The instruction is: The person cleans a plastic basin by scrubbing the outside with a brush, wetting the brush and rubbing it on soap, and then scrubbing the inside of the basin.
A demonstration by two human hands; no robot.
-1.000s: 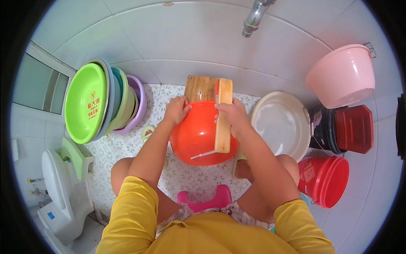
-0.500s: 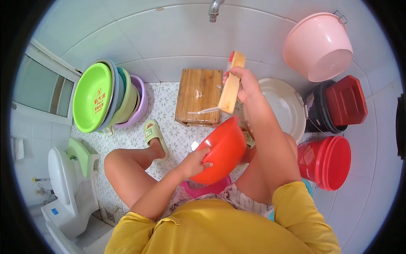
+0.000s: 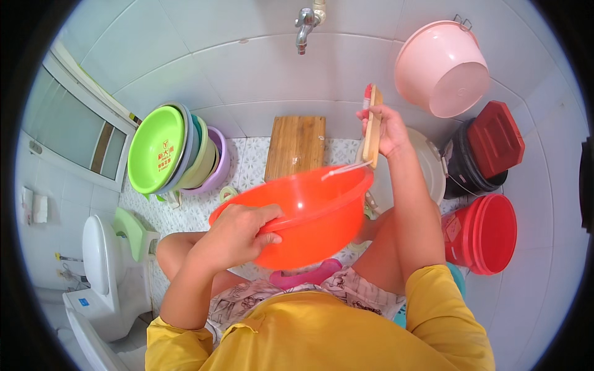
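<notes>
My left hand [image 3: 240, 234] grips the rim of a red-orange plastic basin [image 3: 309, 226], thumb over the edge. The basin hangs tilted above my lap, its mouth turned up and away from me. In my right hand [image 3: 395, 128] is a wooden scrubbing brush [image 3: 372, 137], held upright just beyond the basin's right rim. Red and white bristles show at the brush's top left. A pale cord loop trails from its lower end across the basin's far rim. Behind the basin stands a wooden stool [image 3: 296, 145], partly hidden by it.
A metal tap [image 3: 303, 29] juts from the far wall. Stacked basins [image 3: 154, 148] lean at the left, near a white toilet [image 3: 102, 272]. On the right are a large white tub [image 3: 427, 167], a black bucket [image 3: 470, 164], a red bucket [image 3: 486, 235] and a hanging pink bucket [image 3: 442, 71].
My left hand has brought the basin up and tipped its mouth more into view. The brush has shifted right, now showing its narrow side. The view has tilted up slightly.
</notes>
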